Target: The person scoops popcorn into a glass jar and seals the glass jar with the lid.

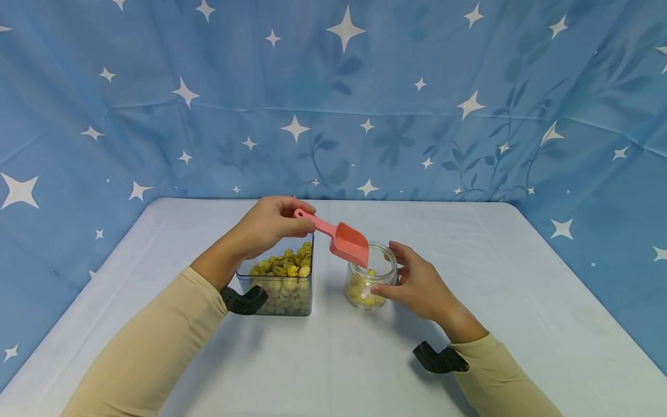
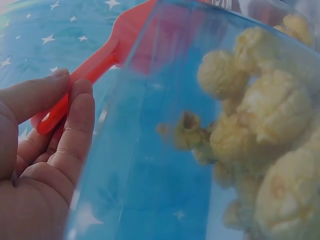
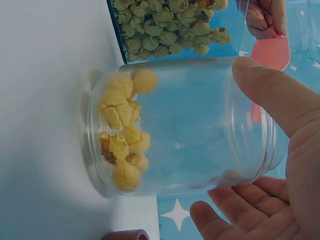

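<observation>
A pink scoop (image 1: pixel 350 243) is pinched by its handle between the thumb and fingers of my left hand (image 1: pixel 276 223). Its tilted bowl hangs over the mouth of a clear jar (image 1: pixel 371 278), and no popcorn shows in it. Several pieces of yellow popcorn (image 3: pixel 117 107) lie at the bottom of the jar, which stands upright on the table. My right hand (image 1: pixel 417 284) holds the jar from its right side, thumb at the near side and fingers behind. Below the left hand stands a clear box (image 1: pixel 311 295) heaped with popcorn (image 2: pixel 275 110).
A white cloth covers the table (image 1: pixel 333 370). Behind it hangs a blue curtain (image 1: pixel 333 145) with white stars. Each wrist wears a black band (image 1: pixel 244 300). At the bottom of the right wrist view, part of a dark reddish round object (image 3: pixel 127 235) shows.
</observation>
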A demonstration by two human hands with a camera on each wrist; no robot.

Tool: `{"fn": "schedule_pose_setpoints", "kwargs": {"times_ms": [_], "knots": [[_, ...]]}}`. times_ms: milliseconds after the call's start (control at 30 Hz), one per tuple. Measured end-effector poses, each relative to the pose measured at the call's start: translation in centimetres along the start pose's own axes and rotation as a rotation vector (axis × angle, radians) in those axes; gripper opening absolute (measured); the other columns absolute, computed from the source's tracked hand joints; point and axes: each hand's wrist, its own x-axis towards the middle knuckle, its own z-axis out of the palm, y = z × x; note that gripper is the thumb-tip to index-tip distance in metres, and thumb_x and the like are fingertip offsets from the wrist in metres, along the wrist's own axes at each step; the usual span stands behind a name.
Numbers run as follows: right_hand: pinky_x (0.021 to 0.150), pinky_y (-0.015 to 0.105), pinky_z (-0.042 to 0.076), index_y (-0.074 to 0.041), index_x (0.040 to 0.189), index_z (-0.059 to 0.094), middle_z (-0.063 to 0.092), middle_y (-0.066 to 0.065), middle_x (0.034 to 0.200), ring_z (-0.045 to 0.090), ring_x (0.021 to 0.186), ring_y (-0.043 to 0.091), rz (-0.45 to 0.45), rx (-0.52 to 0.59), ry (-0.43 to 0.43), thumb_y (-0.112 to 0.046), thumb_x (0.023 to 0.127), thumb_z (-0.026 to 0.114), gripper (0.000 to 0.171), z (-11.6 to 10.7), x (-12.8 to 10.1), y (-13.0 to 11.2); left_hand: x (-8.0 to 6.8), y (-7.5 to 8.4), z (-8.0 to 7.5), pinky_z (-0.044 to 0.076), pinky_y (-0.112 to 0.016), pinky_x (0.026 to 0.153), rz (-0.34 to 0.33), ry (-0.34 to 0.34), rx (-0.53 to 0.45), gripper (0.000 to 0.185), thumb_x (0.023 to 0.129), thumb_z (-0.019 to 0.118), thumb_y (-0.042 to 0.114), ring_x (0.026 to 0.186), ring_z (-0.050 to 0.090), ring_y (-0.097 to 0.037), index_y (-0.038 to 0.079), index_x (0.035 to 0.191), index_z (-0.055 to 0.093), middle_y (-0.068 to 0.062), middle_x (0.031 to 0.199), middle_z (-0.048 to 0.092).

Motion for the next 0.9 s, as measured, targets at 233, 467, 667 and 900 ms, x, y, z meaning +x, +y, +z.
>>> {"fn": "schedule_pose_setpoints", "kwargs": {"times_ms": [233, 467, 667, 900], "knots": [[0.086, 0.045, 0.057, 0.005, 0.151, 0.033, 0.051, 0.021, 0.142, 0.064, 0.106, 0.032, 0.001, -0.013, 0.000, -0.027, 0.080, 0.087, 0.095, 0.1, 0.0, 0.0, -0.3, -0.4, -0.5, 0.056, -0.034, 0.089, 0.001, 0.008, 0.020, 0.037, 0.095, 0.071, 0.014, 0.099, 0.069, -0.026, -0.001, 0.128, 0.062, -0.016, 0.111, 0.064], [0.085, 0.045, 0.056, 0.006, 0.152, 0.031, 0.050, 0.021, 0.144, 0.063, 0.100, 0.028, -0.013, -0.029, -0.001, -0.027, 0.080, 0.087, 0.097, 0.1, 0.0, -0.2, -0.6, -0.7, -1.3, 0.056, -0.035, 0.089, 0.014, 0.014, 0.014, 0.038, 0.095, 0.071, 0.014, 0.098, 0.068, -0.026, -0.003, 0.127, 0.062, -0.016, 0.107, 0.064], [0.085, 0.048, 0.055, 0.002, 0.152, 0.032, 0.045, 0.018, 0.149, 0.060, 0.109, 0.033, -0.062, -0.016, 0.021, -0.025, 0.079, 0.088, 0.096, -0.4, 0.1, -0.7, -1.4, -0.5, -2.3, 0.056, -0.034, 0.090, 0.024, 0.028, 0.015, 0.039, 0.096, 0.069, 0.013, 0.098, 0.068, -0.024, -0.005, 0.129, 0.060, -0.016, 0.111, 0.064], [0.084, 0.046, 0.056, -0.005, 0.153, 0.035, 0.041, 0.014, 0.153, 0.043, 0.132, 0.039, -0.110, -0.019, 0.038, -0.029, 0.076, 0.090, 0.097, -1.1, 0.2, -2.1, -2.9, -0.3, -4.5, 0.055, -0.032, 0.089, 0.050, 0.059, 0.027, 0.039, 0.098, 0.066, 0.009, 0.098, 0.068, -0.019, -0.009, 0.130, 0.057, -0.019, 0.114, 0.062]]}}
